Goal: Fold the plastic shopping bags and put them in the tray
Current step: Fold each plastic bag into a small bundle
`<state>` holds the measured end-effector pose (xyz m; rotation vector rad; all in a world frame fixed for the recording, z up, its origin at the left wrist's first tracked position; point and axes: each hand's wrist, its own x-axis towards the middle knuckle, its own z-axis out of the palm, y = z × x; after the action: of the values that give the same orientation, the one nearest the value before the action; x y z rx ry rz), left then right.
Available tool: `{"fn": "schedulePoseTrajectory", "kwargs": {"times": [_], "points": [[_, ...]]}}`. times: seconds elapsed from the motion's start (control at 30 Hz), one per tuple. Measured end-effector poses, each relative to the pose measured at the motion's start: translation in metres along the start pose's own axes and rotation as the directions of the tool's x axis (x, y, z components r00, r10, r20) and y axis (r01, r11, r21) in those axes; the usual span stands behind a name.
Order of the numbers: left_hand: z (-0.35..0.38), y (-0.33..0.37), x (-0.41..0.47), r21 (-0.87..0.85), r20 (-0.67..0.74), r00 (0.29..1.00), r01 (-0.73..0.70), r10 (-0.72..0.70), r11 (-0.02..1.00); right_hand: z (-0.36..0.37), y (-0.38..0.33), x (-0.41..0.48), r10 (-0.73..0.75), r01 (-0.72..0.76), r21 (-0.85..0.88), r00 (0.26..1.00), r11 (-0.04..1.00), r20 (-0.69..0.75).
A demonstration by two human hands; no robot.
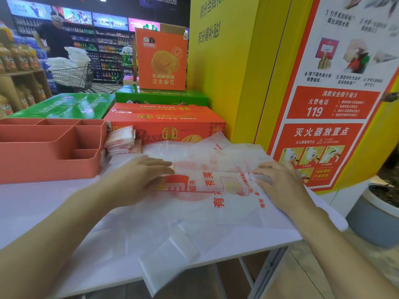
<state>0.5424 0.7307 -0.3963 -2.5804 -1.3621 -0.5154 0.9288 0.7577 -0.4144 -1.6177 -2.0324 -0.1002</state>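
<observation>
Head view. Step in hand: flattening one printed plastic bag point(216, 190) toward the far right corner of the desk point(43, 203), on top of a loose pile of bags. Left hand point(140, 175) and right hand point(278, 184) both lay flat with fingers straight, pressing the bag's two ends; neither gripped anything. Next move, as judged: pinch one edge and fold it across without letting the slippery film slide. Count: one tray point(49, 147) at the left edge; one stack of folded bags point(122, 140) just beside it. The loose bags overlapped too much to count.

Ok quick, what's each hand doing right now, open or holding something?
Left hand: open, fingers flat on the plastic bag.
Right hand: open, resting on the same bag's right side.
</observation>
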Motion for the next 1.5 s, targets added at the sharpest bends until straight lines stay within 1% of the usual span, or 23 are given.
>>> {"fn": "schedulePoseTrajectory", "kwargs": {"times": [0.07,0.13,0.17,0.23,0.3,0.37,0.5,0.57,0.63,0.73,0.87,0.93,0.97,1.0,1.03,1.07,1.13,1.17,1.23,1.3,1.37,1.43,1.5], "points": [[0.004,0.015,0.002,-0.147,0.121,0.992,0.066,-0.048,0.987,-0.002,-0.004,0.001,-0.059,0.061,-0.042,0.998,0.997,0.035],[0.011,0.024,0.004,-0.196,0.285,0.955,0.141,-0.081,0.970,-0.005,-0.018,0.003,-0.123,0.126,-0.046,0.990,0.991,0.071],[0.013,0.026,0.005,-0.191,0.343,0.936,0.150,-0.077,0.970,-0.006,-0.029,0.004,-0.145,0.148,-0.027,0.985,0.989,0.097],[0.015,0.029,0.007,-0.169,0.404,0.912,0.143,-0.064,0.975,-0.006,-0.058,0.005,-0.179,0.176,0.032,0.965,0.984,0.191],[0.016,0.032,0.008,-0.148,0.445,0.893,0.145,-0.065,0.978,-0.003,-0.090,0.005,-0.224,0.208,0.082,0.923,0.975,0.313],[0.016,0.034,0.007,-0.126,0.485,0.871,0.154,-0.075,0.980,0.004,-0.114,0.003,-0.256,0.239,0.092,0.872,0.967,0.418],[0.015,0.035,0.006,-0.121,0.521,0.848,0.186,-0.098,0.975,0.023,-0.120,-0.001,-0.253,0.271,0.048,0.800,0.961,0.544],[0.014,0.035,0.007,-0.108,0.539,0.831,0.226,-0.133,0.968,0.027,-0.116,-0.004,-0.234,0.275,0.022,0.770,0.961,0.593],[0.015,0.035,0.007,-0.068,0.553,0.812,0.268,-0.187,0.961,0.027,-0.115,-0.004,-0.224,0.276,0.012,0.756,0.961,0.615],[0.011,0.027,0.004,0.011,0.564,0.770,0.354,-0.298,0.935,0.025,-0.116,-0.004,-0.219,0.256,0.025,0.768,0.966,0.602],[0.001,0.020,-0.004,0.122,0.548,0.730,0.413,-0.408,0.902,0.021,-0.119,-0.007,-0.223,0.194,0.113,0.787,0.974,0.575],[-0.002,0.018,-0.007,0.177,0.537,0.688,0.474,-0.488,0.862,0.017,-0.118,-0.006,-0.214,0.172,0.127,0.798,0.977,0.563],[-0.004,0.016,-0.008,0.220,0.541,0.665,0.479,-0.515,0.850,0.016,-0.116,-0.005,-0.218,0.173,0.132,0.801,0.976,0.558],[-0.004,0.012,-0.007,0.245,0.520,0.656,0.499,-0.547,0.831,0.015,-0.115,-0.004,-0.220,0.179,0.127,0.803,0.976,0.554],[-0.005,0.007,-0.006,0.257,0.500,0.665,0.498,-0.555,0.828,0.015,-0.113,-0.004,-0.221,0.185,0.121,0.808,0.975,0.547],[-0.005,0.005,-0.006,0.257,0.493,0.659,0.514,-0.568,0.819,0.015,-0.111,-0.004,-0.226,0.193,0.118,0.809,0.974,0.542],[-0.009,0.002,-0.005,0.213,0.449,0.673,0.558,-0.588,0.802,0.015,-0.106,-0.003,-0.238,0.212,0.111,0.805,0.971,0.544],[-0.011,0.003,-0.004,0.180,0.441,0.712,0.526,-0.546,0.831,0.015,-0.106,-0.002,-0.244,0.221,0.107,0.804,0.969,0.542],[-0.010,0.011,-0.004,0.084,0.407,0.818,0.409,-0.406,0.909,0.009,-0.107,-0.001,-0.260,0.251,0.090,0.812,0.964,0.522],[-0.008,0.017,-0.002,-0.020,0.357,0.891,0.306,-0.279,0.952,0.000,-0.111,0.001,-0.296,0.308,0.060,0.818,0.950,0.494],[-0.005,0.021,-0.001,-0.102,0.327,0.928,0.225,-0.181,0.969,-0.006,-0.116,0.001,-0.335,0.366,0.034,0.806,0.930,0.488],[0.000,0.025,-0.002,-0.150,0.299,0.947,0.166,-0.116,0.975,-0.007,-0.120,0.002,-0.354,0.412,0.000,0.783,0.911,0.511],[0.001,0.029,-0.002,-0.168,0.260,0.961,0.135,-0.088,0.977,-0.006,-0.120,0.002,-0.362,0.434,-0.016,0.771,0.901,0.524]]}}
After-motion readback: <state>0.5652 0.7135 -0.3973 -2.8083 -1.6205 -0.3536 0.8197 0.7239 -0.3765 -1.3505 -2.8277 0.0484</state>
